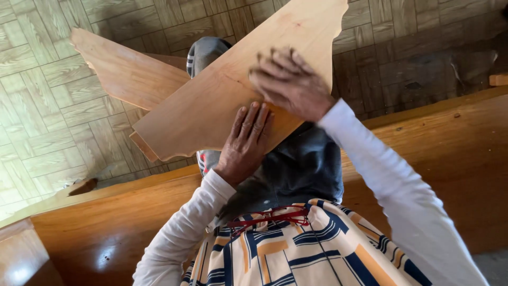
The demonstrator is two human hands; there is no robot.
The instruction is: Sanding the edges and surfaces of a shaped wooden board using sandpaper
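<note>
A pale wooden board (pixel 211 100) with a wavy cut edge lies slanted across my lap, reaching from the lower left up to the top of the view. My left hand (pixel 246 140) rests flat on its lower edge, fingers together and pointing up. My right hand (pixel 290 82) presses on the board's face a little higher and to the right; it is blurred, with fingers spread and bent. A second similar board (pixel 124 71) lies beneath it, sticking out to the upper left.
A varnished wooden bench (pixel 106 222) runs across the lower part of the view under me. The floor (pixel 47 122) is tiled in a parquet pattern. Red-framed glasses (pixel 270 217) hang at my patterned shirt's collar.
</note>
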